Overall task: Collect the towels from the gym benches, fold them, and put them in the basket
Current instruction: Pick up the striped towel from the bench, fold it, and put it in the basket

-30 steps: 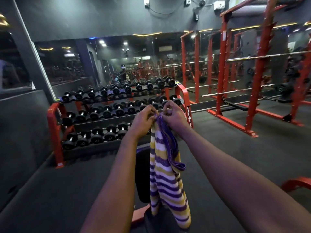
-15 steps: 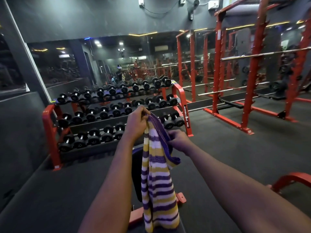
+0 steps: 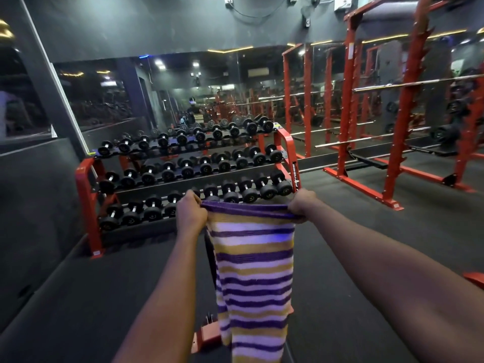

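The left grip (image 3: 191,214) has its fingers curled over one top corner of a purple, yellow and white striped towel (image 3: 254,271). The right grip (image 3: 301,205) pinches the other top corner the same way. The purple top hem is pulled taut between the two. The towel hangs flat in the air in front of the person, and its lower end runs off the bottom of the view.

A narrow strip of dark padded worktop (image 3: 210,247) shows behind the towel's left edge, with a red metal foot (image 3: 207,336) on the dark rubber floor (image 3: 78,297).

Beyond the hands stands a red three-tier steel rack (image 3: 86,200) of black round-headed dumbbells (image 3: 267,191). White lettering (image 3: 296,176) runs along the rack's right upright. The word "FITNESS" is readable there, and the rest is too small to read.

A wall mirror (image 3: 222,82) is behind the rack. A tall red steel power rack (image 3: 408,113) stands to the right.
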